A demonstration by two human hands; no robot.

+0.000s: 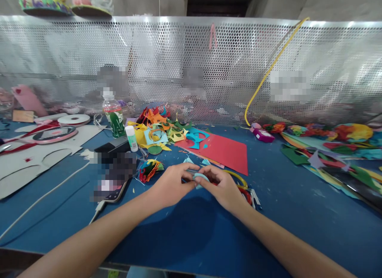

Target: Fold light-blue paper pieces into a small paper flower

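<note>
My left hand (173, 184) and my right hand (225, 186) meet over the middle of the blue table, fingers pinched. Between their fingertips is a small light blue paper piece (201, 176) with a curved edge. Fingers cover part of it, so its full shape is hidden. Just beyond the fingertips lie small light blue paper scraps (205, 161). Beside my right hand, partly behind it, are a curved yellow object (238, 179) and a red one (247, 196), whose kind I cannot make out. Left of my left hand sits a bundle of colored paper pieces (149, 169).
Red paper sheets (228, 150) and a pile of cut paper scraps (158, 128) lie ahead. A glue stick (131, 138), a bottle (114, 116) and a phone (115, 182) on a cable stand left. More colored paper (298, 154) lies right. A perforated metal panel (179, 59) closes the back.
</note>
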